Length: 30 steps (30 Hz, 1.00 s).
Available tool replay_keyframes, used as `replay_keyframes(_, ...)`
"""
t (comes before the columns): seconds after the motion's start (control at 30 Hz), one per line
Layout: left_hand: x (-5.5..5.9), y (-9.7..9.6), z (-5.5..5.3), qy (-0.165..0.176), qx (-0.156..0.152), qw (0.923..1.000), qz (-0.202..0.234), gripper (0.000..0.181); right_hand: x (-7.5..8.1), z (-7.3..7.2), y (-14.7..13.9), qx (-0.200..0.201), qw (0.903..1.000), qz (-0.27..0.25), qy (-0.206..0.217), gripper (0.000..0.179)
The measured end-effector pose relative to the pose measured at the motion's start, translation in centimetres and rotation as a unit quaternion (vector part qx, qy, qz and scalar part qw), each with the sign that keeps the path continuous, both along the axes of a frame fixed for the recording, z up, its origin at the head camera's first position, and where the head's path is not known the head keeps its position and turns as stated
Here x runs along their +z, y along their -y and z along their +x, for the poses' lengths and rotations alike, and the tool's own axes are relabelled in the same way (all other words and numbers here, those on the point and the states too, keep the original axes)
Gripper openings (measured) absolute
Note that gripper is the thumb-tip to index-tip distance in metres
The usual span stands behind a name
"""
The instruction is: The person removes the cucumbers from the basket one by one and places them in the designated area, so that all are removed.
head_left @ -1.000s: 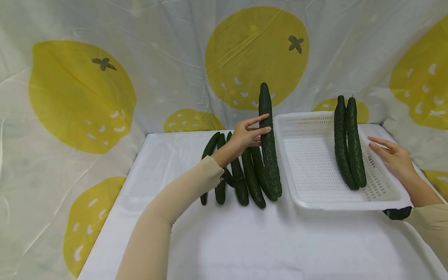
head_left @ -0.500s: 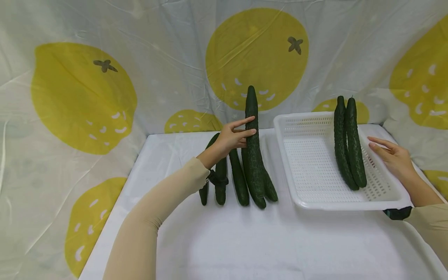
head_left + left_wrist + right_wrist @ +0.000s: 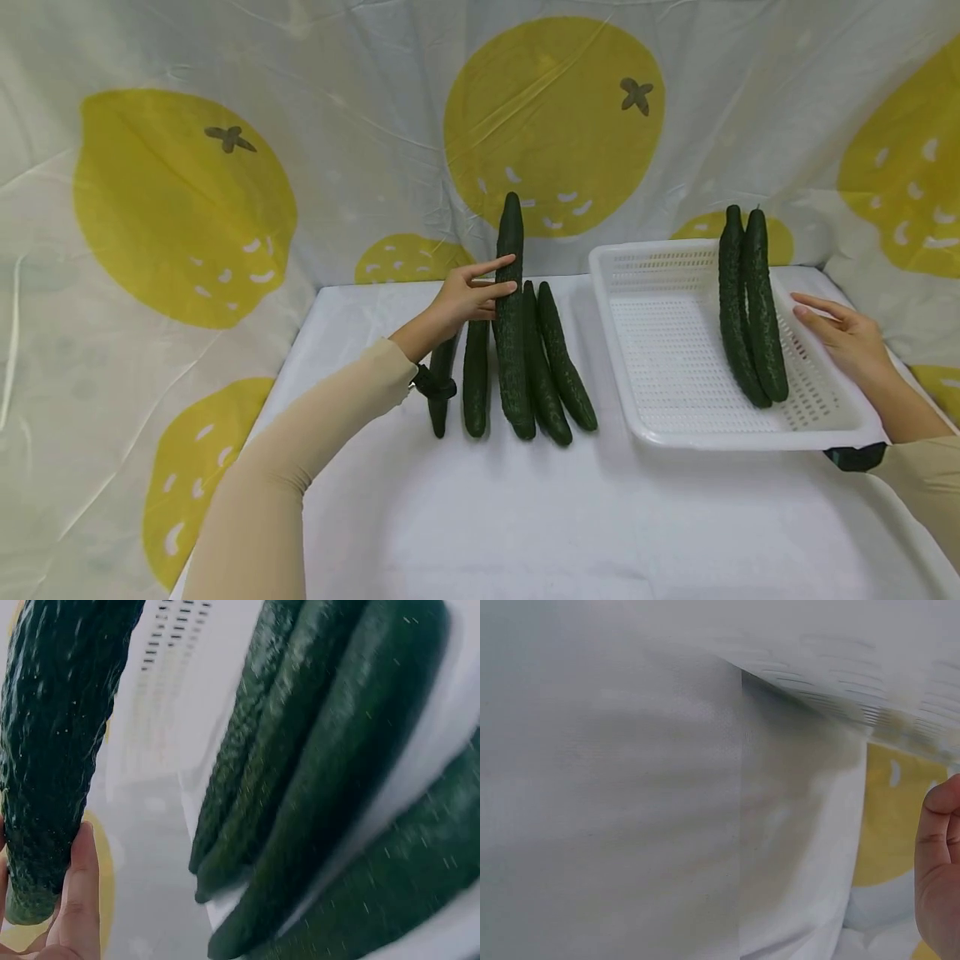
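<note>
My left hand pinches a long dark green cucumber between thumb and fingers, its top end raised above the others. In the left wrist view the held cucumber stands beside several cucumbers lying on the table. A leftmost cucumber is partly hidden by my wrist, and another cucumber lies just right of it. To the right of the held one are two further cucumbers, one of them the outermost cucumber. My right hand has fingertips right at the right rim of a white basket.
Two cucumbers lean side by side inside the basket, their tops above its far rim. White cloth covers the table. Behind it hangs a lemon-print curtain. A black band circles my left wrist.
My left hand has carried the cucumber leftward across the row, away from the basket, uncovering the cucumbers on the right. My right hand and the basket have stayed put.
</note>
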<state>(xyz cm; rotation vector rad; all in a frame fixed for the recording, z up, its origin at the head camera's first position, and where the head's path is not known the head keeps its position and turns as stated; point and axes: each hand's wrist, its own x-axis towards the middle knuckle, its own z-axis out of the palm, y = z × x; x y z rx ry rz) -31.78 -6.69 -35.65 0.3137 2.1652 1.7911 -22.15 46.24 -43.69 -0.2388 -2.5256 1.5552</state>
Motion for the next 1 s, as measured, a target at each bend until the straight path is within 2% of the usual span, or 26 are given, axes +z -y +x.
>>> replay_keyframes(0.2,0.1,2.2,-0.2,-0.009,0.001,0.9996,-0.025,0.052,0.2,-0.1,-0.1,-0.004,1.0000,0.000,0.006,0.040)
replay_keyframes(0.43,-0.3,5.1,-0.3,0.003,0.027,0.9985,-0.048,0.053,0.4,0.0,-0.2,-0.006,0.9999,-0.009,0.009,0.037)
replay_keyframes(0.57,-0.6,6.9,-0.4,0.010,0.036,0.9978,-0.055,0.054,0.3,0.0,-0.3,-0.008,0.9999,0.002,0.011,0.037)
replay_keyframes(0.8,-1.3,9.9,-0.5,0.019,0.046,0.9963,-0.070,0.056,0.3,0.3,-0.2,-0.001,0.9997,-0.021,0.014,0.036)
replay_keyframes(1.0,-2.2,12.1,-0.5,0.022,0.049,0.9927,-0.108,0.057,0.3,0.2,0.2,-0.004,0.9999,-0.005,0.011,0.039)
